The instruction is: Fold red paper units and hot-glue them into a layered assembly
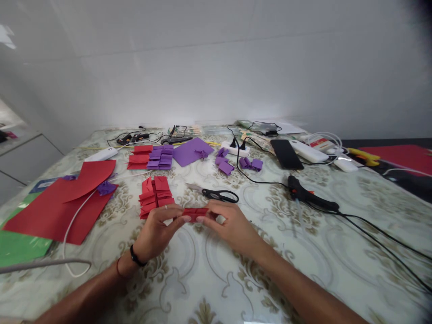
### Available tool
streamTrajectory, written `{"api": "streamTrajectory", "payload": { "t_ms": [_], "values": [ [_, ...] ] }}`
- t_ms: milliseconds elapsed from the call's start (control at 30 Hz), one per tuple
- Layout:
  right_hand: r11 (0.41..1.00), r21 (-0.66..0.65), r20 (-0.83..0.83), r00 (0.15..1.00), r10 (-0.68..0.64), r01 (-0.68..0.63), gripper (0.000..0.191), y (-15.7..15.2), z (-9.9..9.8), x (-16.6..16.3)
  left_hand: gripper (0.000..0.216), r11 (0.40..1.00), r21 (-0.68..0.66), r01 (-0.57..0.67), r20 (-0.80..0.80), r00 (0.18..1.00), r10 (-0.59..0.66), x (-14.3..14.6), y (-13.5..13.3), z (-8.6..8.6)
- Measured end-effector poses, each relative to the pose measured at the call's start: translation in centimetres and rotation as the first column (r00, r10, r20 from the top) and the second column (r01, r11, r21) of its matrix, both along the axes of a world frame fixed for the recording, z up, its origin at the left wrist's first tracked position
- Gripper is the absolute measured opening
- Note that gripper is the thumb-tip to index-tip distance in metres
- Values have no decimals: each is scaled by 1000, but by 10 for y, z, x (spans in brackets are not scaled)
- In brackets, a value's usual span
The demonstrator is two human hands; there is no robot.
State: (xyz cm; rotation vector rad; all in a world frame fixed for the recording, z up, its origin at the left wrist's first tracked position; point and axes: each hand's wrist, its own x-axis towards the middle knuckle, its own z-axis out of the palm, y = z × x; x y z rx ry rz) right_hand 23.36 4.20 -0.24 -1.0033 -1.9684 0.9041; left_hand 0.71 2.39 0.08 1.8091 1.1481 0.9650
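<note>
Between my two hands is a small folded piece of red paper (195, 214). My left hand (164, 226) pinches its left end with thumb and fingers. Its right end is pinched by my right hand (231, 222). Beyond my left hand lie several folded red paper pieces (155, 193) in two columns. Black-handled scissors (219, 194) rest on the table just past the held paper, blades pointing left. Farther back are stacked red folded pieces (139, 157) beside purple folded pieces (161, 157).
A black hot glue gun (312, 194) lies at right, its cord running to the right. Large red sheets (64, 211) and a green sheet (27, 247) cover the left. A purple sheet (189, 151), power strip (232, 147) and phone (286, 154) sit toward the wall.
</note>
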Motion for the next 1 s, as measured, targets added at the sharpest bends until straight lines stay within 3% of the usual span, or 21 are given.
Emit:
{"api": "streamTrajectory", "payload": {
  "t_ms": [67, 133, 233, 333, 467, 567, 733, 1000],
  "values": [
    [995, 91, -59, 998, -34, 40, 19, -1, 0, 0, 25, 993, 115, -24, 39, 999, 20, 0, 2, -2],
    [988, 147, -128, 991, -37, 56, 13, -1, 0, 2, 16, 991, 134, -24, 108, 994, 9, -1, 3, -4],
    [972, 227, -231, 973, 0, 54, 27, -2, 0, 4, 39, 999, -52, -7, 278, 960, 21, -2, 4, -6],
    [962, 271, -279, 959, 41, 38, 27, 0, -1, 5, 42, 955, -285, 84, 426, 904, 48, -1, 3, -6],
    [967, 255, -269, 961, 55, 16, 29, 0, -2, 2, 34, 901, -384, 203, 401, 916, -36, 2, 1, -1],
    [987, 158, -259, 965, 37, 5, 31, -2, 0, 2, 30, 895, -399, 199, 318, 946, -69, 2, 2, 2],
    [979, -203, -257, 965, -54, 1, 29, -6, 7, 3, 27, 930, -337, 143, 272, 961, -49, 0, 3, 0],
    [954, -277, -152, 985, 77, -117, 30, -6, 4, -4, 29, 942, -305, 140, 152, 984, -97, 3, 0, -4]
  ]
}}
